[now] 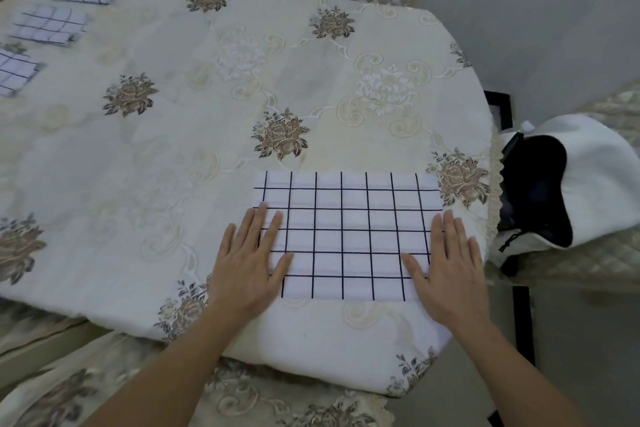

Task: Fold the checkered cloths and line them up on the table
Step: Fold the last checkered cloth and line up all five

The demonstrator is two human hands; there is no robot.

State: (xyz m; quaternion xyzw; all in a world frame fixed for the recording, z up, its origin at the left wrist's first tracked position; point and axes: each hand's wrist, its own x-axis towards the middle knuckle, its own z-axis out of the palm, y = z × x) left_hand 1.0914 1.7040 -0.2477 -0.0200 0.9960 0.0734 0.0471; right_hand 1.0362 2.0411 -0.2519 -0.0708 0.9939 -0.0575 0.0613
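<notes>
soft, even, dim indoor light; faint shadows under both hands; wide-angle bending and blur toward edges.

Table (207,156) under floral cream tablecloth (311,87), flat checkered cloth (346,236) near edge, three folded cloths (48,26) far left

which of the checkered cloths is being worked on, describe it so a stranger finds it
On the floral tablecloth, look at the near right edge. The checkered cloth lies flat there under both open hands, far larger than the three folded ones lined up far left.
</notes>
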